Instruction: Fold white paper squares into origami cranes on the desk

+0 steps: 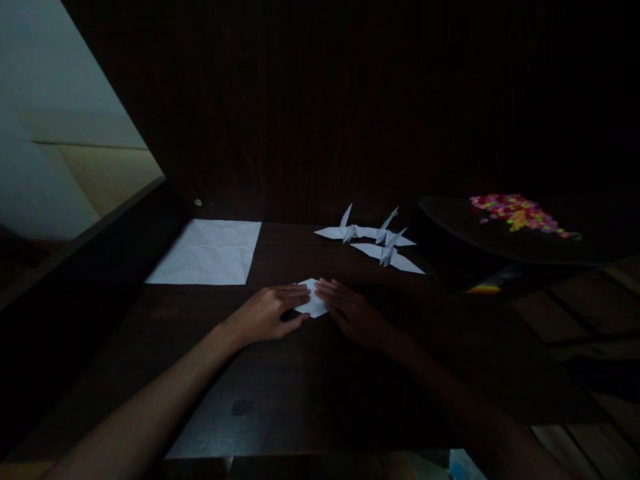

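A small folded piece of white paper (313,303) lies on the dark wooden surface in front of me, with several corners showing. My left hand (273,312) holds its left side, fingers over the upper left edge and thumb by the lower left corner. On the opposite side my right hand (353,310), darker in shadow, has its fingertips pressed on the paper's right edge; its thumb is hard to make out. Beyond the hands stand three white paper cranes, one at the front (389,256), one at the left (349,232) and one behind (384,233).
A creased white paper sheet (205,253) lies flat at the back left, beside a raised dark side board (90,247). A dark wooden panel (280,113) rises behind. On the right sits a black object (450,223) with a colourful flower pattern.
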Tool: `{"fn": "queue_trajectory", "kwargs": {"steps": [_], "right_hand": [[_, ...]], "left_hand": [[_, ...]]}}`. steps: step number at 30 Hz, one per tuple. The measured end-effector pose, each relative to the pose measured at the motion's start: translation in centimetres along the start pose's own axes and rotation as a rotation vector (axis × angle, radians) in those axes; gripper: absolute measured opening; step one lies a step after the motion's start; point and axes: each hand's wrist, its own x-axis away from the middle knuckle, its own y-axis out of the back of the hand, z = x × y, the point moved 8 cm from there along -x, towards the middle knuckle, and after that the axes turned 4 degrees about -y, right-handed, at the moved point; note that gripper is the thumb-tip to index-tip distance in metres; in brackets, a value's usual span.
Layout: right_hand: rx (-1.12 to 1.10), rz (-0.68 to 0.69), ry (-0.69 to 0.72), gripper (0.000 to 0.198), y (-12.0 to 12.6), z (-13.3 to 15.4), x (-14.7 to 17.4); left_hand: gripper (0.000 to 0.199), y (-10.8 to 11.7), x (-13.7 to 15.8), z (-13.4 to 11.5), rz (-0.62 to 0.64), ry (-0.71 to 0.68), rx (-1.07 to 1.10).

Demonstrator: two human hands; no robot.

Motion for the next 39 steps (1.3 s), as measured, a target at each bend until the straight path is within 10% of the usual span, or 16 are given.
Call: {"fn": "queue_trajectory", "kwargs": {"steps": [17, 39], "right_hand": [[-0.067, -0.059, -0.065, 0.044, 0.0, -0.9, 0.0], [0.017, -0.052, -0.025, 0.045, 0.2, 0.2, 0.3]], "left_hand": [[0.060, 0.2, 0.1, -0.5, -0.003, -0.039, 0.034], [0.038, -0.3, 0.1, 0.2, 0.046, -0.015, -0.047]]}}
